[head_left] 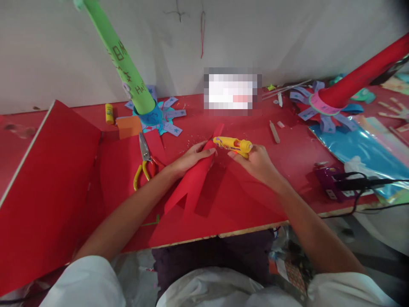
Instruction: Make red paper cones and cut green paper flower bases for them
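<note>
In the middle of the red table, my left hand (195, 157) is closed on a folded sheet of red paper (191, 183), thumb on top near its upper end. My right hand (257, 162) grips a yellow glue gun (233, 144) by its handle. Its nozzle points left and meets the upper part of the red paper, close to my left thumb; whether glue is coming out is too small to tell. Left of my left forearm lie scissors (145, 155) with yellow and red handles, on red paper.
A green paper tube (123, 64) with a blue base rises at back left, beside a yellow glue stick (109, 114). A red tube (364, 76) leans at right. A large red board (47, 183) stands left. A purple box with cables (329, 183) sits near the right edge.
</note>
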A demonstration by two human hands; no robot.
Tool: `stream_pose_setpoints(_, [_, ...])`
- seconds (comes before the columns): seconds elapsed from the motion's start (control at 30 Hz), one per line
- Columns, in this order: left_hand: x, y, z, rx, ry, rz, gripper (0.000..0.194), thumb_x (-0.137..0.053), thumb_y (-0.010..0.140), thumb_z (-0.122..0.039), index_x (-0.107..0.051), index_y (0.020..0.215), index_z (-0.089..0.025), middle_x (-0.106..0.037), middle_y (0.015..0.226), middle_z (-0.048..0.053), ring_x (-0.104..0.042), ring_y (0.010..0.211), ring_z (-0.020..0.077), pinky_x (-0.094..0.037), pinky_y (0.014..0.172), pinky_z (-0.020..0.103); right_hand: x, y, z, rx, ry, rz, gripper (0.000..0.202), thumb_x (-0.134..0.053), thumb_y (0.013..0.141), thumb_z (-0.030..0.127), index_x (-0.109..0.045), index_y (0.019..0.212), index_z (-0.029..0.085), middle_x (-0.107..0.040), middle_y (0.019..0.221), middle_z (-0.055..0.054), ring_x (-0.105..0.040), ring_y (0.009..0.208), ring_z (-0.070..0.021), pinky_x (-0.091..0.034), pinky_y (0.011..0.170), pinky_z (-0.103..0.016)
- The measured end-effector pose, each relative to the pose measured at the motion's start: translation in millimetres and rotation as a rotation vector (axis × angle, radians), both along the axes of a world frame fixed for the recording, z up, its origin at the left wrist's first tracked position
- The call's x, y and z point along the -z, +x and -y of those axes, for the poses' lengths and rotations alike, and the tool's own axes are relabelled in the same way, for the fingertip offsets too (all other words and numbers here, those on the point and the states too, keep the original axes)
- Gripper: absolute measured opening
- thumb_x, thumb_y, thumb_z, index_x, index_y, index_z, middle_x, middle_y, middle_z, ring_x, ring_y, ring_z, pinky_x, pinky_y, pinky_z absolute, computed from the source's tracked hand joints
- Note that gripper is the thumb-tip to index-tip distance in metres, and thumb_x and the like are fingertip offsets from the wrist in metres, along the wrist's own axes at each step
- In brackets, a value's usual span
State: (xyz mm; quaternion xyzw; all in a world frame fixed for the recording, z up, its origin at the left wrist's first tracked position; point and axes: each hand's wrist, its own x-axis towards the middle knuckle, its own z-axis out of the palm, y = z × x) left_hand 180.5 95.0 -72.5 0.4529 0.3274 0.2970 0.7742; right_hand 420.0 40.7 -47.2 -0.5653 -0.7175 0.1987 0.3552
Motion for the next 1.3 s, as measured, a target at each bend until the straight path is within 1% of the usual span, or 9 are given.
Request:
stream_pose_setpoints(0.43, [-0.9, -1.2, -0.8, 0.021, 0.028, -0.011, 0.050, -0.090, 0.084, -0.053, -0.073, 0.109, -0.013, -0.076, 0.100, 0.009, -0.065, 0.064, 0.0108, -0.050, 0.059, 0.024, 4.9, 1.3, -1.3, 0.024, 0.038, -0.006, 0.032, -0.069, 0.099, 0.051, -0.079, 0.094, 0.021, -0.082, 0.087, -0.010, -0.075, 0.074, -0.0261, -0.053, 0.068, -0.036])
stream_pose_setpoints(0.5, [0.6, -1.1, -1.0, 0.011, 0.024, -0.004, 0.052, -0.090, 0.085, -0.051, -0.073, 0.117, -0.014, -0.077, 0.107, 0.011, -0.066, 0.066, 0.0112, -0.051, 0.061, 0.024, 4.6, 1.4, -0.7, 0.028, 0.035, -0.018, 0.033, -0.069, 0.099, 0.052, -0.078, 0.091, 0.021, -0.081, 0.082, -0.008, -0.072, 0.071, -0.0243, -0.051, 0.066, -0.035])
stream_pose_setpoints(0.63, [1.3, -1.0, -0.7, -0.024, 0.001, -0.003, 0.069, -0.091, 0.084, -0.049, -0.067, 0.140, -0.016, -0.080, 0.117, 0.014, -0.067, 0.068, 0.0119, -0.051, 0.063, 0.025, 5.5, 5.8, 2.6, 0.037, 0.009, -0.055, 0.036, -0.069, 0.097, 0.055, -0.076, 0.087, 0.021, -0.075, 0.072, -0.004, -0.065, 0.064, -0.0204, -0.048, 0.062, -0.033])
stream_pose_setpoints(0.8, [-3.5, -2.2, -0.2, 0.021, 0.053, -0.029, 0.069, -0.089, 0.086, -0.052, -0.067, 0.140, -0.016, -0.080, 0.122, 0.015, -0.064, 0.064, 0.0102, -0.048, 0.056, 0.024, 15.7, 27.9, 9.6, 0.158, -0.028, -0.104, 0.040, -0.070, 0.096, 0.061, -0.075, 0.085, 0.022, -0.064, 0.060, -0.001, -0.057, 0.053, -0.0185, -0.043, 0.054, -0.032])
stream_pose_setpoints(0.87, [-5.8, -2.7, 0.0, 0.019, 0.060, -0.040, 0.071, -0.088, 0.085, -0.052, -0.065, 0.141, -0.015, -0.080, 0.122, 0.015, -0.064, 0.063, 0.0103, -0.048, 0.055, 0.024, 20.1, 40.0, 12.3, 0.203, -0.041, -0.090, 0.043, -0.070, 0.094, 0.064, -0.075, 0.085, 0.023, -0.064, 0.061, -0.002, -0.059, 0.054, -0.0202, -0.044, 0.054, -0.033])
stream_pose_setpoints(0.97, [-7.7, -3.1, 0.0, 0.002, 0.049, -0.048, 0.068, -0.089, 0.084, -0.052, -0.066, 0.134, -0.013, -0.079, 0.121, 0.017, -0.065, 0.064, 0.0109, -0.049, 0.055, 0.025, 22.6, 58.4, 16.0, 0.266, -0.008, 0.028, 0.044, -0.068, 0.094, 0.066, -0.076, 0.094, 0.023, -0.071, 0.072, -0.005, -0.065, 0.062, -0.0239, -0.047, 0.060, -0.035])
stream_pose_setpoints(1.07, [-6.5, -3.7, -1.1, -0.004, 0.035, -0.037, 0.062, -0.089, 0.083, -0.053, -0.069, 0.126, -0.013, -0.078, 0.124, 0.018, -0.066, 0.067, 0.0111, -0.050, 0.057, 0.026, 21.8, 76.0, 19.0, 0.333, 0.001, 0.258, 0.042, -0.064, 0.097, 0.062, -0.074, 0.107, 0.023, -0.075, 0.082, -0.009, -0.068, 0.069, -0.0273, -0.044, 0.063, -0.037])
stream_pose_setpoints(1.2, [-1.8, -5.2, -4.4, -0.012, -0.021, -0.032, 0.062, -0.091, 0.083, -0.049, -0.070, 0.129, -0.012, -0.079, 0.121, 0.017, -0.068, 0.070, 0.0120, -0.052, 0.061, 0.026, 24.7, 96.6, 22.0, 0.377, -0.080, 0.445, 0.044, -0.058, 0.103, 0.050, -0.065, 0.137, 0.023, -0.080, 0.105, -0.016, -0.075, 0.087, -0.0346, -0.051, 0.072, -0.042])
stream_pose_setpoints(1.3, [1.4, -5.2, -6.1, -0.044, -0.057, 0.003, 0.058, -0.092, 0.083, -0.045, -0.072, 0.126, -0.012, -0.078, 0.109, 0.012, -0.070, 0.069, 0.0128, -0.055, 0.064, 0.028, 29.9, 108.5, 23.1, 0.403, -0.162, 0.514, 0.048, -0.056, 0.104, 0.046, -0.060, 0.145, 0.021, -0.080, 0.112, -0.019, -0.075, 0.095, -0.0383, -0.054, 0.078, -0.046])
